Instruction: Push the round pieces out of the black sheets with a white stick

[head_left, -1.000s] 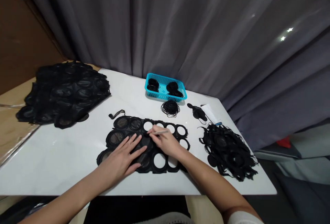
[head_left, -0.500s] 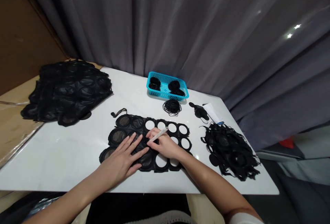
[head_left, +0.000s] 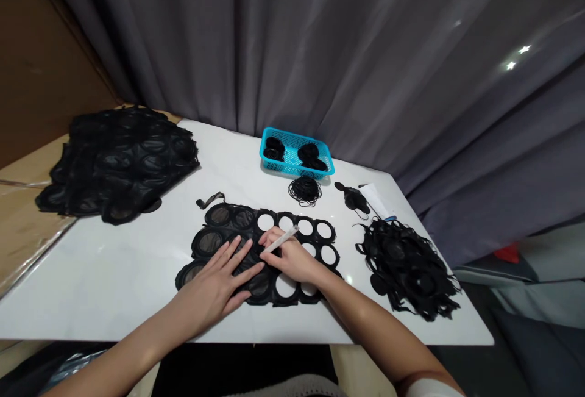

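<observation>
On the table (head_left: 114,275), the left hand (head_left: 214,284) lay open, flat on the sheet (head_left: 228,217). The right hand (head_left: 292,260) pinched a tool (head_left: 281,239), tip against the sheet. Working that spot seemed to need steady pressing.

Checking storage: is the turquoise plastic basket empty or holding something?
Not empty: two heaps of black round pieces lie inside the turquoise plastic basket.

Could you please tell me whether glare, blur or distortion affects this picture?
Head view: sharp overall, the left hand, right hand and its stick unblurred; the glossy table shows soft sheen, no harsh glare; bright pinpoints dot the curtain; the wide-angle lens stretches the corners; the black sheet shows little detail.
</observation>
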The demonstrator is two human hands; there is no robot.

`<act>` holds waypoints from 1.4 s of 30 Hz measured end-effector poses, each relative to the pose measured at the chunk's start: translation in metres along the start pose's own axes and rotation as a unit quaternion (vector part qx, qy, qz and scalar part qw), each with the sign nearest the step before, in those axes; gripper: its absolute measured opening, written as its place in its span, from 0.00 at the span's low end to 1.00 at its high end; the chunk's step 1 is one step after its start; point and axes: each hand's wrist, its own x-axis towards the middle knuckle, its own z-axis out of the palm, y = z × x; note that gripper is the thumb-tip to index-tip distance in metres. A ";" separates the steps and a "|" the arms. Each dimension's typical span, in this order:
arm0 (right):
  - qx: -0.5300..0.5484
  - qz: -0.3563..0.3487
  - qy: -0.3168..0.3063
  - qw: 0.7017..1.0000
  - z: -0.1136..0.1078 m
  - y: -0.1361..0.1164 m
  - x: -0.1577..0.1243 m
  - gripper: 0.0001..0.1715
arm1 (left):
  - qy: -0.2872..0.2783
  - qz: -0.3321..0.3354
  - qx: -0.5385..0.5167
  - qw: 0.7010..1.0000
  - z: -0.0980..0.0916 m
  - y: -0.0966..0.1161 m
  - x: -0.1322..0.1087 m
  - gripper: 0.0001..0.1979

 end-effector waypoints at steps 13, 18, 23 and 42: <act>-0.222 -0.034 0.166 0.960 0.001 0.022 0.000 0.11 | 0.006 -0.002 -0.004 1.000 0.001 -0.002 0.002 0.29; -0.129 0.021 0.259 0.957 -0.032 0.012 -0.003 0.08 | -0.001 0.013 0.010 1.000 -0.009 0.004 0.000 0.28; -0.087 -0.031 0.085 0.992 0.000 -0.021 -0.036 0.07 | 0.014 0.020 0.007 1.000 -0.013 0.033 -0.021 0.27; 0.005 -0.003 -0.006 1.000 0.029 -0.024 -0.053 0.10 | -0.014 0.018 -0.015 1.000 -0.013 0.041 -0.038 0.34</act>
